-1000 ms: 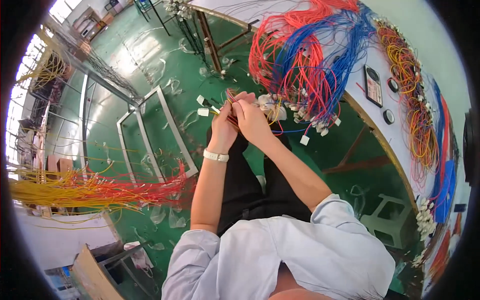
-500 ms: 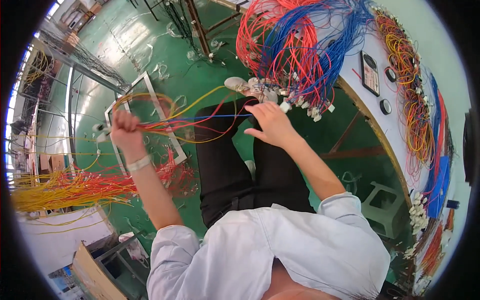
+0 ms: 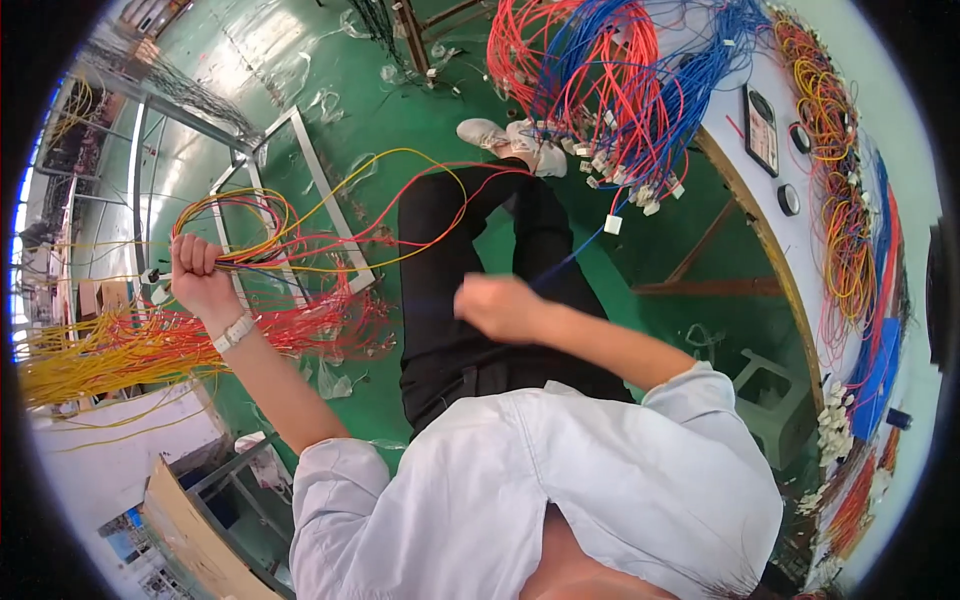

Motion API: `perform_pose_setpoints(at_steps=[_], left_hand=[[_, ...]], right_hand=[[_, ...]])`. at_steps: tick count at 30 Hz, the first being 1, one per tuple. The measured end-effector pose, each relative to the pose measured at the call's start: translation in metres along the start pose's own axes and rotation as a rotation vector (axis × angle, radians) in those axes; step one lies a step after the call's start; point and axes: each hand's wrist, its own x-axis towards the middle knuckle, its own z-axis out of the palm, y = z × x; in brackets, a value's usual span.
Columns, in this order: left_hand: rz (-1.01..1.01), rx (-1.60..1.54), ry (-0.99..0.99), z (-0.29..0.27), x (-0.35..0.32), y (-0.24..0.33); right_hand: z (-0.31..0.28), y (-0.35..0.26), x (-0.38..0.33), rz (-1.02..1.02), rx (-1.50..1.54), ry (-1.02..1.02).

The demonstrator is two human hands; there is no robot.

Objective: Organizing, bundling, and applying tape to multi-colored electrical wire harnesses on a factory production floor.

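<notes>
My left hand (image 3: 197, 272) is closed in a fist around a bundle of thin wires, out at the left. From that fist the yellow, red and dark wires (image 3: 280, 215) form a loop, and longer red and yellow strands sweep right over my black-trousered thigh. Over my lap, my right hand (image 3: 497, 308) is closed and slightly blurred. A blue wire (image 3: 575, 258) runs from it up to a white connector (image 3: 612, 225), which hangs off the right knee. How the fingers grip the wire is hidden.
Red and blue wire hanks (image 3: 610, 90) with white connectors hang over the edge of the curved table (image 3: 745, 215). A phone (image 3: 760, 130) and tape rolls (image 3: 788, 200) lie on it. Many yellow and red wires (image 3: 190, 350) spread at left, near a metal frame (image 3: 315, 195). A stool (image 3: 775, 405) stands at right.
My left hand has moved left and slightly down with the bundle. My right hand has come down and left to my lap, fingers now closed, drawing the blue wire and connector along.
</notes>
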Motion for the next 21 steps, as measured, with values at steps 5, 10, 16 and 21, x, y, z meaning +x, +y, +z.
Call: perform_pose_setpoints(at_steps=[5, 10, 16, 21], left_hand=[[-0.021, 0.066, -0.059, 0.031, -0.016, 0.023], [-0.041, 0.128, -0.112, 0.057, -0.021, 0.023], [-0.009, 0.123, -0.073, 0.053, -0.014, 0.038], [-0.027, 0.145, -0.057, 0.044, 0.001, 0.04]], right_hand=[[-0.02, 0.102, 0.078, 0.22, -0.204, 0.492], [-0.012, 0.141, 0.116, 0.269, 0.046, 0.17], [0.003, 0.138, 0.111, 0.284, 0.346, 0.012], [0.005, 0.113, 0.089, 0.315, 0.378, 0.026]])
